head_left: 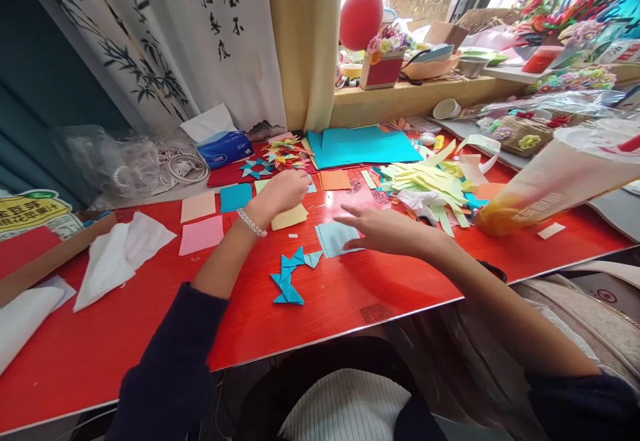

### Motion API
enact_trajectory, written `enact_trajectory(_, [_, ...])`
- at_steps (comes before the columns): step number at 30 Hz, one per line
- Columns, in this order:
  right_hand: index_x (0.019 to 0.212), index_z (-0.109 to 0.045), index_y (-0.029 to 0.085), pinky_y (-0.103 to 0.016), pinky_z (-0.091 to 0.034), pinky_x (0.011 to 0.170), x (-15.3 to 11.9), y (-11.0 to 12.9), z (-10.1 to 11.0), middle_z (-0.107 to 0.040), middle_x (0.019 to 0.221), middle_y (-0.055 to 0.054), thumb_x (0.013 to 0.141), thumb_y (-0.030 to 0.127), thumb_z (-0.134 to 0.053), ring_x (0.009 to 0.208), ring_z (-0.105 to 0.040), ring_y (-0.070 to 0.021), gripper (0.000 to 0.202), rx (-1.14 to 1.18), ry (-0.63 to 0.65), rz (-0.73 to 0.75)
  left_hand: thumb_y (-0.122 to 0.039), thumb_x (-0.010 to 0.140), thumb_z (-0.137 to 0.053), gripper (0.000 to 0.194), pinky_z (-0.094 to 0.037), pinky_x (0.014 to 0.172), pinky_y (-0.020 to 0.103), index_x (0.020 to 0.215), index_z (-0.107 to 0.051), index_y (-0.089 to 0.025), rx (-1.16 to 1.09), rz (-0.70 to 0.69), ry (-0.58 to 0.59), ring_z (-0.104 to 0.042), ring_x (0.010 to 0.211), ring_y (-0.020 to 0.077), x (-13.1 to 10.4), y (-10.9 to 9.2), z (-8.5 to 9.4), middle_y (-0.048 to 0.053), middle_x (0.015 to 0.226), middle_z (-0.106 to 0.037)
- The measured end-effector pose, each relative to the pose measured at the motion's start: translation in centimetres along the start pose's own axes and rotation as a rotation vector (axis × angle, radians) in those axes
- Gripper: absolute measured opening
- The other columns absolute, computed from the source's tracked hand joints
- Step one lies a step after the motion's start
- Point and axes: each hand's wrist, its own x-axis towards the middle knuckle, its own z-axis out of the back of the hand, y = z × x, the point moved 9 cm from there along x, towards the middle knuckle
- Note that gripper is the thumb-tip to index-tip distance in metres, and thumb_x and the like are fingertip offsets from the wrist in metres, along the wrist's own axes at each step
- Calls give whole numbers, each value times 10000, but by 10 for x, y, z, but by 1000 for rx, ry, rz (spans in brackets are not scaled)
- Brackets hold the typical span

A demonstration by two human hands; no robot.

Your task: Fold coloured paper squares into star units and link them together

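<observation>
Light blue paper [332, 241], a small stack of squares, lies at the centre of the frame, flat on the red table [325, 311]. Right hand [379, 229] is clearly the nearer one: open, fingers spread and pointing to the left of the frame, over the stack's right side; contact with the sheets cannot be told. From its palm, the stack lies to the left and slightly lower in the frame. Squares, so no long axis to note. Left hand [283, 195] is up and left of the stack, just above the yellow paper [293, 217] in the frame; fingers curled, grip cannot be told, though a pale blue edge shows by the fingertips. Blue folded chain [287, 279] lies lower left of the stack, below the left hand in the frame; its curve bulges left, and its light blue end piece [313, 259] sits just beside the stack's left edge.
</observation>
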Motion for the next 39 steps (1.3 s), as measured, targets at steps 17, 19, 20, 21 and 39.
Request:
enact_trajectory(17, [1486,-193,-21,-419,-333,1116,11,-20,-45,-267,1501,-231,839,409,-572,1387,-319,-299,864,321,-53,-5,-76,906,-352,334,-532,855,363,1143,-586,-56,215,-356,-211,-636,1038,245,-164,-111,-19,141,1137,-666])
enact_trajectory(19, [1501,-170,13,-423,-376,1085,8,-22,-44,-285,1500,-210,838,418,-568,1363,-360,-311,873,346,-43,-38,-97,913,-382,299,-539,851,351,1115,-601,-69,219,-347,-222,-653,998,228,-174,-102,-15,126,1095,-685])
enact_trajectory(20, [1511,-147,35,-430,-394,1068,7,-23,-43,-299,1497,-198,838,426,-568,1349,-381,-317,885,360,-45,-51,-143,927,-400,277,-543,842,347,1096,-610,-78,218,-326,-233,-658,982,224,-178,-98,-12,121,1078,-692])
enact_trajectory(21, [1520,-116,56,-437,-407,1054,6,-23,-42,-315,1492,-186,839,430,-566,1338,-397,-321,898,375,-53,-60,-210,940,-416,275,-546,834,348,1079,-618,-86,217,-295,-251,-659,978,227,-181,-94,-7,120,1071,-695])
enact_trajectory(39, [1507,-221,135,-461,-382,1070,37,-3,26,-318,1510,-138,928,535,-415,1352,-377,-298,730,235,-216,67,-518,650,-670,657,-382,957,384,1165,-552,-129,-181,489,236,-427,1201,348,-72,211,-66,191,1284,-498])
